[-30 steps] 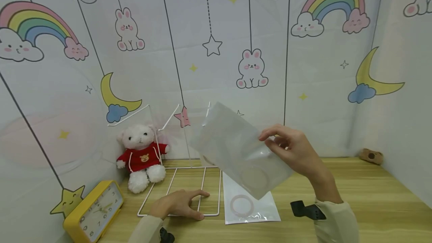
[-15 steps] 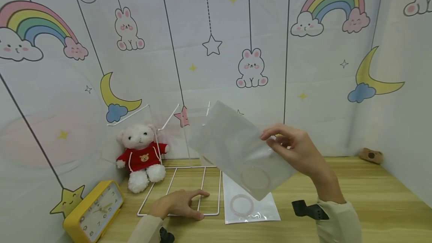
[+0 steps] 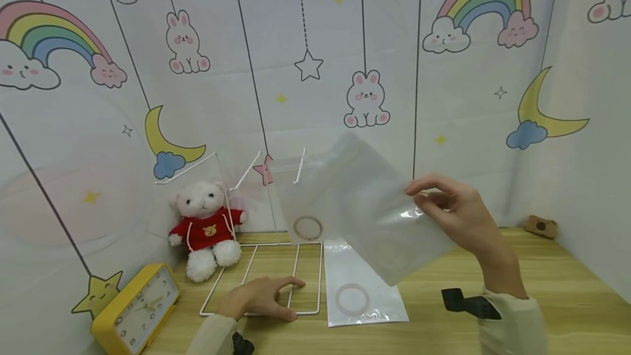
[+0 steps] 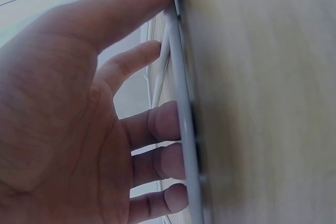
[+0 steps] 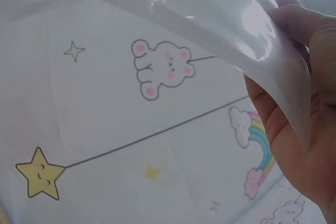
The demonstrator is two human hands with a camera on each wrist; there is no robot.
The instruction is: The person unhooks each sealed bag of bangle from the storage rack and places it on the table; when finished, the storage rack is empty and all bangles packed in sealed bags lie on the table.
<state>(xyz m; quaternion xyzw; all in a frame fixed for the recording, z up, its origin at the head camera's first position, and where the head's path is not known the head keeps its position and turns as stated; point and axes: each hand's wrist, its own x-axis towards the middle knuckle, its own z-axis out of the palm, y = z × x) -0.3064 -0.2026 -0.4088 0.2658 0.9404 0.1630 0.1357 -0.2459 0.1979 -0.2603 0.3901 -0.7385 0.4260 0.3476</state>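
Observation:
My right hand (image 3: 460, 215) pinches the edge of a translucent plastic bag (image 3: 379, 212), held tilted in the air; in the right wrist view the bag (image 5: 247, 30) curves across the palm. Behind it another clear bag (image 3: 300, 201) with a ring-shaped mark hangs at a prong of the white wire rack (image 3: 320, 284). My left hand (image 3: 268, 297) rests over the rack's base with fingers spread; in the left wrist view its fingertips touch or nearly touch the wire (image 4: 184, 108). A white bag (image 3: 367, 311) with a pale pink ring lies flat right of the rack, partly covered by the raised bag.
A white teddy bear (image 3: 209, 232) in a red top sits at the rack's left. Nearer stands a yellow alarm clock (image 3: 138, 311). A small brown object (image 3: 541, 227) lies at the table's back right. A printed cloth wall (image 3: 246, 70) closes off the back.
My right hand has moved right and slightly up with the bag, uncovering the ring on the bag behind it at the rack. The left hand has stayed in place.

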